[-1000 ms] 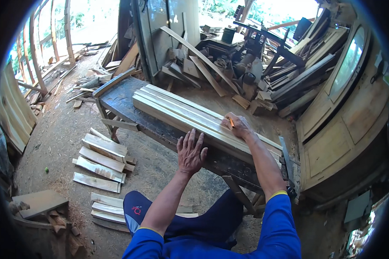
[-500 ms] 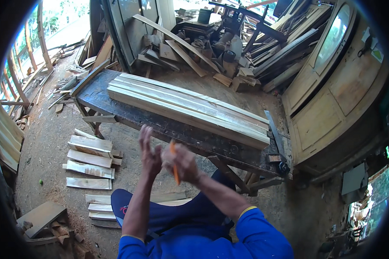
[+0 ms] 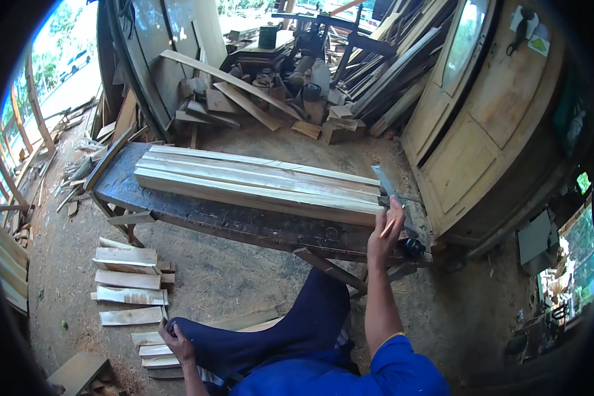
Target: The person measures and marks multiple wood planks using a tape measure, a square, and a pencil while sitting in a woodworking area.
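Note:
My right hand [image 3: 384, 239] is at the right end of the workbench, with an orange pencil [image 3: 389, 227] held between its fingers. Its fingertips reach the lower part of a flat metal blade [image 3: 383, 178], like that of a square; whether they grip it I cannot tell. Just left of this hand end several long sawn timbers [image 3: 257, 183], laid side by side on the dark bench [image 3: 198, 206]. My left hand [image 3: 178, 344] is low beside my left knee, fingers apart, and nothing shows in it. A dark rounded object [image 3: 412, 249] sits at the bench corner.
Short boards [image 3: 127, 278] lie in a row on the floor left of my legs, with more boards [image 3: 160, 356] beside my knee. Wooden door panels [image 3: 472, 158] lean at the right. Scrap timber [image 3: 244, 99] is heaped beyond the bench.
My hands have parted. The right one has gone to the bench's right end with the pencil; the left has dropped beside my knee. The view has swung somewhat to the right.

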`<state>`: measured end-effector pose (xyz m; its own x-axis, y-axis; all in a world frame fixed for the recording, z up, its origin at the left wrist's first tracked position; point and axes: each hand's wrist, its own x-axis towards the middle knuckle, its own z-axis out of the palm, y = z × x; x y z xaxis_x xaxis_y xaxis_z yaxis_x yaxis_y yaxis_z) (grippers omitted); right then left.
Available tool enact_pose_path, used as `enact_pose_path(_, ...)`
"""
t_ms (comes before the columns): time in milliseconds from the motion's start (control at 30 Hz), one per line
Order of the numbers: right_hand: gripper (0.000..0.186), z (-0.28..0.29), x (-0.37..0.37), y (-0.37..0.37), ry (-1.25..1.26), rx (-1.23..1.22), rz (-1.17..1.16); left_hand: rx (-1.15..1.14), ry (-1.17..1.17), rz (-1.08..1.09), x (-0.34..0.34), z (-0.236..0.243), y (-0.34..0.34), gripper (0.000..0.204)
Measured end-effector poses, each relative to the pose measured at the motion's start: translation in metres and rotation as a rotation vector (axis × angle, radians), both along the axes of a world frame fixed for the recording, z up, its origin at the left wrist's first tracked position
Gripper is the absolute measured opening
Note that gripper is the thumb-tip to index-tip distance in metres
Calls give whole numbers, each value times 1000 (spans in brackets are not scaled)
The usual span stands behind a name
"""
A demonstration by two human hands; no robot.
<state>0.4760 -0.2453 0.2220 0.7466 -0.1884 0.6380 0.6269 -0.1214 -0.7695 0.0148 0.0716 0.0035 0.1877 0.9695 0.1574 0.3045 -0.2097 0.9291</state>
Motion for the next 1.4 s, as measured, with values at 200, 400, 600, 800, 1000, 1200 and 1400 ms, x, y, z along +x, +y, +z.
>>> enact_pose_path(200, 39, 2, 48, -10, 174, -85, -46, 92, 95, -233, 27, 31, -10, 38)
enact_pose_path(400, 25, -44, -135, 89, -310, -347, 824, 170, 56, -78, 7, 12, -22, 27)
enact_pose_path(600, 57, -298, -223, 203, 189, -1596, 1304, 158, 105, 100, -38, 44, -58, 24)
enact_pose_path(800, 75, -373, -280, 204, 80, -1854, 1100, 307, 200, 118, -70, 62, -89, 28)
enact_pose_path(1000, 70, -375, -278, 217, 261, -1880, 1045, 277, 252, 79, -88, 55, -89, 33)
enact_pose_path(1200, 62, -375, -285, 217, 222, -1826, 966, 327, 283, 50, -83, 51, -77, 34)
enact_pose_path(1400, 53, -390, -277, 210, 203, -1829, 1044, 253, 259, 35, -79, 45, -78, 35)
